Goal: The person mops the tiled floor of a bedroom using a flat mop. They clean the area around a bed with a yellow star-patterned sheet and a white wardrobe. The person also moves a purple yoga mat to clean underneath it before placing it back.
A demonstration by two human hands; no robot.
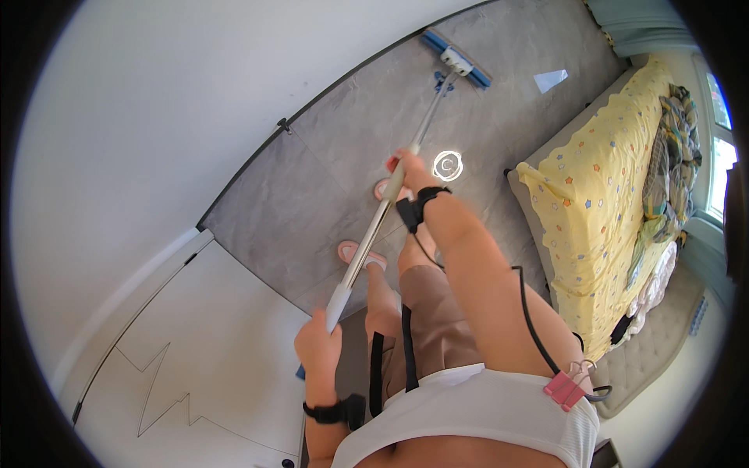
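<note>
Both of my hands are on the long pole of a flat-headed mop (367, 240). My left hand (319, 344) wraps the light grey grip at the pole's near end. Farther along, my right hand (411, 169) closes around a pale sleeve, with a red part beside the fingers. The mop head (456, 60), blue with a white centre, rests on the grey tiled floor (351, 158) close to the wall. Small blue parts (443, 83) show by the joint of pole and head. Black straps with cased devices circle both wrists.
A white wall (175, 88) with dark skirting runs along the left, with a small black doorstop (284, 125) at its foot. A white panel (193, 351) stands at lower left. On the right is a bed with a yellow star-patterned sheet (585, 193) and a crumpled blanket (673, 158).
</note>
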